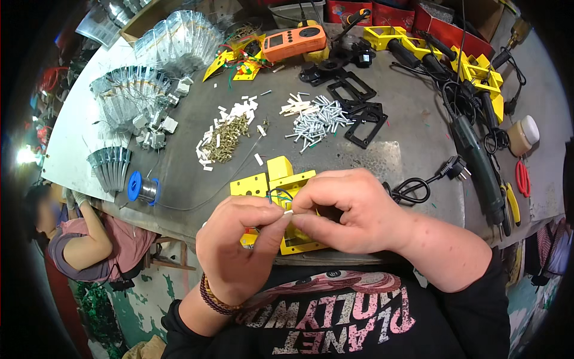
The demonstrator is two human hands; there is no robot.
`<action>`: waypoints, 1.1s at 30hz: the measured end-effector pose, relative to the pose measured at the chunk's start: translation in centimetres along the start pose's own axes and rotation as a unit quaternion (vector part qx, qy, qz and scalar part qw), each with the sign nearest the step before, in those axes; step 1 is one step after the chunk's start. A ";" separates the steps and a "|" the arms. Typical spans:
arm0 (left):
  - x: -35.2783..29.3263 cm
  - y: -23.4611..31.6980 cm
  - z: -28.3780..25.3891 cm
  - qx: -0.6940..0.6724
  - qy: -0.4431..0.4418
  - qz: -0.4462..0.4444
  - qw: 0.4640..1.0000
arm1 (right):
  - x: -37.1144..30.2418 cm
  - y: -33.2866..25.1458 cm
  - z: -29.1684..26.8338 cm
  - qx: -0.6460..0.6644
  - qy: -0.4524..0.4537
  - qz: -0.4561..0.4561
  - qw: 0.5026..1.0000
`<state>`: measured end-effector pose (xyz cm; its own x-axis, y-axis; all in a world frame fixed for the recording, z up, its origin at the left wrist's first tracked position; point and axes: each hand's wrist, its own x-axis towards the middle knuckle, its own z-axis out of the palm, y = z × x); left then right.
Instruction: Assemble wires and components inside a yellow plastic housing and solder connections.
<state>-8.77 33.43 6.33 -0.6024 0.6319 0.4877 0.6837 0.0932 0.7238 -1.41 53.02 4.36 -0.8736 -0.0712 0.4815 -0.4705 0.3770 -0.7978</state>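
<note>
My left hand (242, 239) and my right hand (347, 209) meet at the near edge of the workbench, each with thumb and forefinger pinched. Between their fingertips is a small white piece (288, 213), mostly covered, so its exact kind is hard to make out. Right below them lies a yellow perforated housing (250, 185), partly hidden by both hands. Thin green and dark wires (280, 194) rise out of it beside my fingertips.
Beyond the hands lie white sleeves and brass screws (226, 140), then silver screws (320, 122) near black frames (365, 125). A solder spool (143, 188) is at left. At right are a plug (455, 169), a soldering tool (478, 161) and pliers (513, 203). Another person (89, 239) sits left.
</note>
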 end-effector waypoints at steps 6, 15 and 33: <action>0.0 0.1 -1.3 -0.052 0.006 -0.043 0.998 | 0.3 -0.1 0.1 0.019 0.020 -0.004 1.000; 0.4 0.5 -1.2 -0.055 -0.027 -0.066 0.996 | 0.2 0.1 -0.1 0.026 0.010 -0.006 1.000; 2.3 0.2 -1.2 0.099 -0.121 0.111 0.981 | 0.4 -0.9 -0.4 0.042 -0.027 0.121 0.991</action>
<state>-10.49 33.96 8.16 -0.3308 0.8161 0.4739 0.8681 0.0662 0.4919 -1.23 53.03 5.41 -0.9662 -0.0379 0.2550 -0.2540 0.3104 -0.9160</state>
